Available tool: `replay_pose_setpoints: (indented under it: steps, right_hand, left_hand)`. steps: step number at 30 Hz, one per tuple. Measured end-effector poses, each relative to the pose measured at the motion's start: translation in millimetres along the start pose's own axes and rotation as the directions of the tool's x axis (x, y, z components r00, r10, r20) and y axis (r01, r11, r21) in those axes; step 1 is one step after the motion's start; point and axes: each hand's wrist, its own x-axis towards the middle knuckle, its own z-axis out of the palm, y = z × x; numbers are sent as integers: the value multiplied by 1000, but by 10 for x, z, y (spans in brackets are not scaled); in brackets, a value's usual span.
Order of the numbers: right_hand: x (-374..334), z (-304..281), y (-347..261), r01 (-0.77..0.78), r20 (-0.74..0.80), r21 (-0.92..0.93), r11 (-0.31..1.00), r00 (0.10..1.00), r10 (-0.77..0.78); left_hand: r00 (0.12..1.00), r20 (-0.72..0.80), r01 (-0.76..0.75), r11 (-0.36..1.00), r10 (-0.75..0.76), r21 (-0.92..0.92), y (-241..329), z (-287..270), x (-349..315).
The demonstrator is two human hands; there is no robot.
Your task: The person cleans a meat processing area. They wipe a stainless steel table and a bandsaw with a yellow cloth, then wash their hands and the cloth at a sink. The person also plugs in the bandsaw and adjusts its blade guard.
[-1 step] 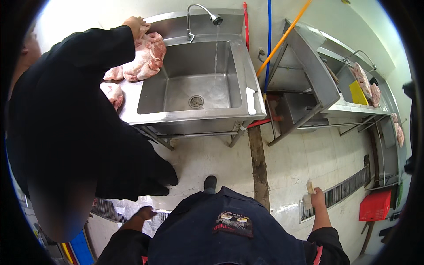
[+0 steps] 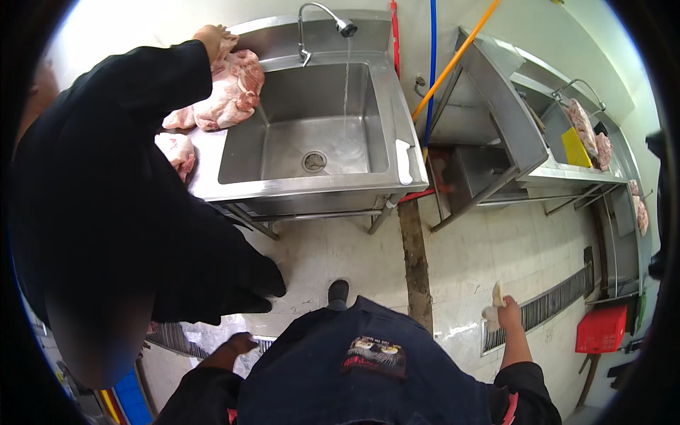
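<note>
My right hand point(image 2: 507, 315) hangs at my side over the floor, shut on a pale, limp scrap point(image 2: 494, 303) that sticks out above the fist. My left hand point(image 2: 237, 344) hangs low on the other side of my dark apron point(image 2: 354, 368), fingers loosely apart with nothing seen in it. It is above crumpled clear plastic point(image 2: 212, 336) on the floor. Ahead stands a steel sink point(image 2: 283, 185) with water running from its tap point(image 2: 326, 13) into the basin.
A co-worker in black point(image 2: 106, 212) stands close on my left, one hand point(image 2: 212, 37) on raw meat pieces point(image 2: 230, 88) on the sink's left ledge. Another steel station with meat point(image 2: 582, 127) is at right. A floor drain grate point(image 2: 545, 308) and a red crate point(image 2: 601, 329) lie at right.
</note>
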Motion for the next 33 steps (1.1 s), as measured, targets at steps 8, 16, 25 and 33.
replay_pose_setpoints:
  steps: [8,16,25,33]
  right_hand:
    - [-209,217,-729,-63,140,-182,981,986,89]
    - [-574,236,136,-373,247,-230,899,871,425]
    - [-245,532,1468,-550,297,-86,831,782,549]
    - [-55,7,2631,-628,243,71,775,764,598]
  left_hand:
    - [871,132,-379,819,472,-430,1920,-1087,1108]
    - [837,-9,-516,794,547,322,4248,-2599,907]
    - [478,-264,-821,533,838,204,7021,-2794,389]
    - [288,-506,-935,353,813,34,9039,-3138,-104]
